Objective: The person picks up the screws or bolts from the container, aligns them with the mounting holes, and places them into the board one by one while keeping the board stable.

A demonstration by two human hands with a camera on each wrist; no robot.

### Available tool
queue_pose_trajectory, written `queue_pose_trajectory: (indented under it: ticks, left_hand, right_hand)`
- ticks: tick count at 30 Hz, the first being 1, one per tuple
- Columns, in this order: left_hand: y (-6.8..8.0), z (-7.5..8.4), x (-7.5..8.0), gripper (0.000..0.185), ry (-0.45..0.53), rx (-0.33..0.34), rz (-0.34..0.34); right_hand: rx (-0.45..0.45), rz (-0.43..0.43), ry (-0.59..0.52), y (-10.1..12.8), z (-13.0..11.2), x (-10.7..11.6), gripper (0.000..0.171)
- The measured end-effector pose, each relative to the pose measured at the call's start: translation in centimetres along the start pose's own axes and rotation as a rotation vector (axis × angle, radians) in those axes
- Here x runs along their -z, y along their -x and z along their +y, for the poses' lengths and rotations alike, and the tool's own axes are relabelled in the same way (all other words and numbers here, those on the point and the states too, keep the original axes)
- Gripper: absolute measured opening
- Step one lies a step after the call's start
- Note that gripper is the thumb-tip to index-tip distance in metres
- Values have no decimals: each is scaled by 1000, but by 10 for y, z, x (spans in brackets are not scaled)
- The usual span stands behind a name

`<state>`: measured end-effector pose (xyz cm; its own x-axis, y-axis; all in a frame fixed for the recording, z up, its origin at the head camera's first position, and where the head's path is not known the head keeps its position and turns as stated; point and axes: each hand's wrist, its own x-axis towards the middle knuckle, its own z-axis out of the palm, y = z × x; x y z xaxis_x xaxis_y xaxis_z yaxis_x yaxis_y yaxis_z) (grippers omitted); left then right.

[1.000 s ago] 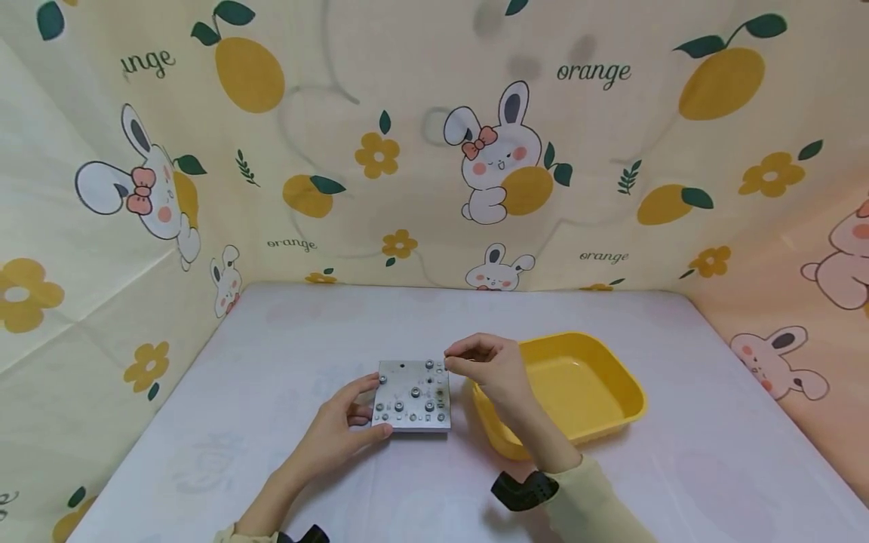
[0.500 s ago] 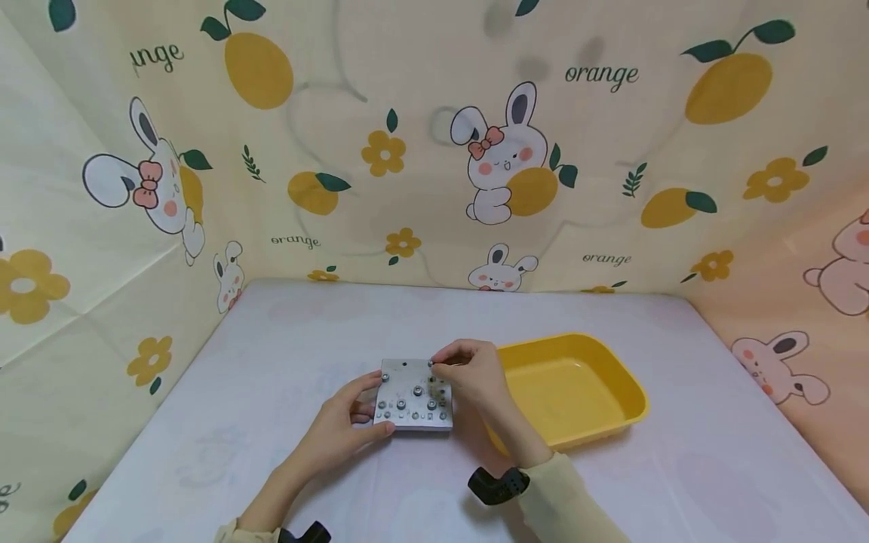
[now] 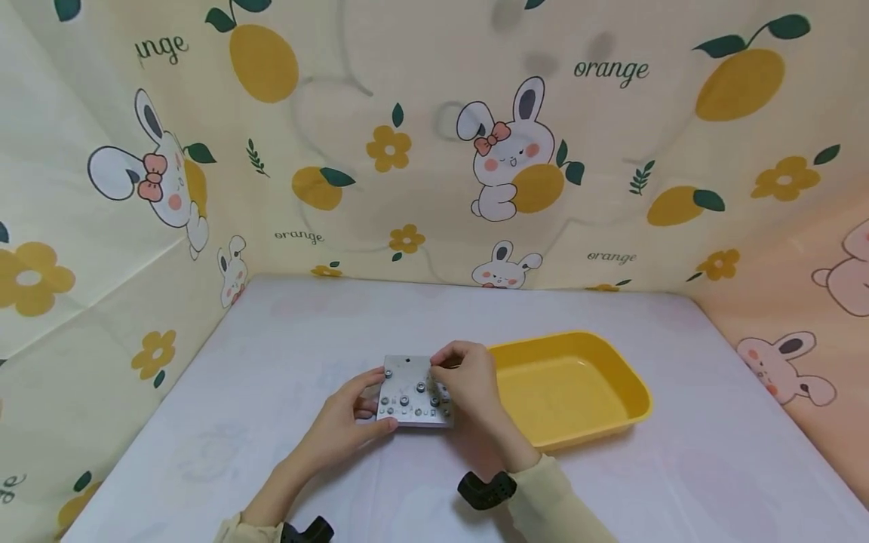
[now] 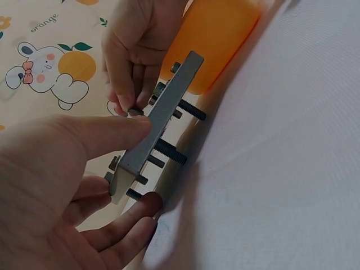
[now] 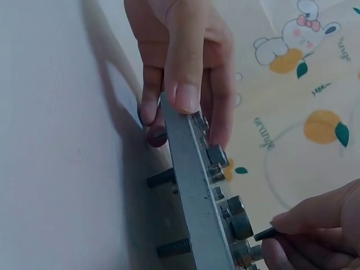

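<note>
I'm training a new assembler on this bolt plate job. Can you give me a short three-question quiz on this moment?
1. True or false: the plate lies inside the tray.
2. Which hand grips the plate's edge: A left, B right, C neither?
3. What does the right hand pinch at the plate's face?

Key:
1. False; it is held above the table, left of the tray.
2. A; the left hand, thumb on top, fingers beneath.
3. A small dark bolt.

We read "orange" printed in dark script on the cream rabbit-and-fruit patterned backdrop sheet (image 3: 434, 136), repeated several times; one copy at left is cropped to "nge".
</note>
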<state>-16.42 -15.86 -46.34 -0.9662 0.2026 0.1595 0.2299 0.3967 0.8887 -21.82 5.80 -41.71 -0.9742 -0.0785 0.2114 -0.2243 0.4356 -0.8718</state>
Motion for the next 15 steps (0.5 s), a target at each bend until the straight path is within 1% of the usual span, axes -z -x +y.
queue_pose_trajectory:
  ticks: [4, 9, 15]
  left_hand:
    - [0, 2, 0, 79, 11, -14, -5]
    - [0, 2, 1, 78, 28, -16, -7]
    - [1, 3, 1, 77, 21, -20, -11]
  right_hand:
    - [-6, -9, 39, -1, 1, -2, 9]
    - [-18, 28, 52, 1, 0, -6, 10]
    - [-21, 72, 76, 2, 0, -10, 12]
